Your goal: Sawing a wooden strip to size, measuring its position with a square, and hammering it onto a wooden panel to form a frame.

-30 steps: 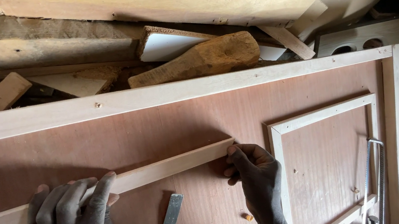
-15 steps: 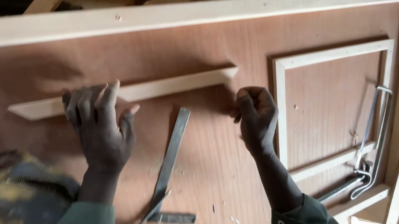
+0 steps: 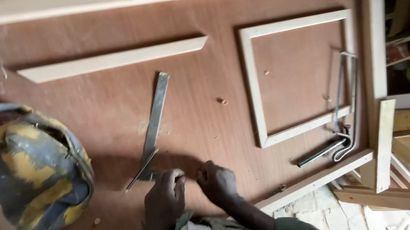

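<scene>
The left hand (image 3: 165, 197) is pinching the near end of a metal try square (image 3: 152, 135), its grip closing on the stock, with the blade lying flat on the brown plywood panel (image 3: 204, 110). The right hand (image 3: 217, 182) is resting just beside it, fingers curled, holding nothing. A mitred wooden strip (image 3: 113, 60) is lying farther up the panel, and a blue-and-yellow bag (image 3: 27, 166) is sitting at the left.

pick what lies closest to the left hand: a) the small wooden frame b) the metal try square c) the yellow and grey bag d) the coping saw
b: the left hand sits at the near end of the metal try square, while the small wooden frame and the coping saw lie far off past the right hand.
</scene>
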